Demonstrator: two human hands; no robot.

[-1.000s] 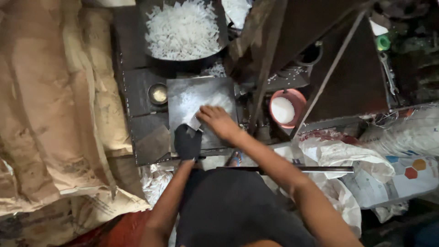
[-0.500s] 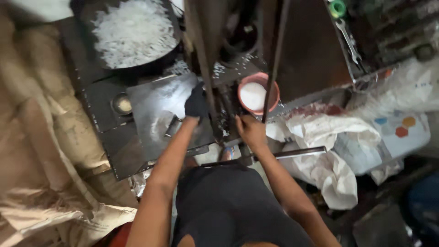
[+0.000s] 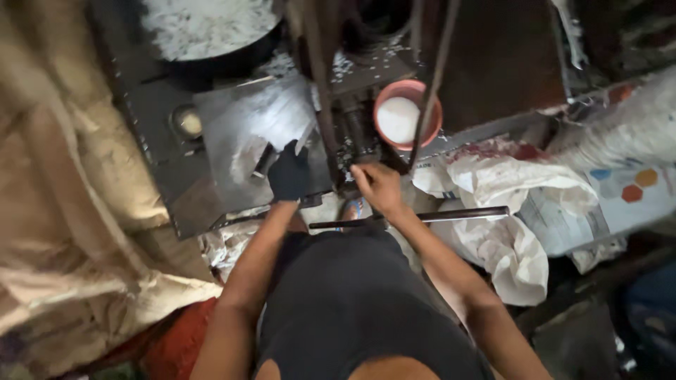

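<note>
My left hand, in a black glove, rests on the lower right part of a scuffed grey metal plate. A small dark piece pokes out beside the glove; whether the glove grips it is unclear. My right hand is bare and lies against the dark base of a machine, fingers pointing up and left, with nothing visible in it. A pink bowl of white powder stands just beyond that hand.
A wide black pan of white shreds sits at the top. Upright metal bars rise between plate and bowl. A dark rod crosses over my lap. White sacks lie right, brown sacks left.
My right hand left the metal plate and moved right to the machine's base. My gloved left hand moved up onto the plate. The view shifted left.
</note>
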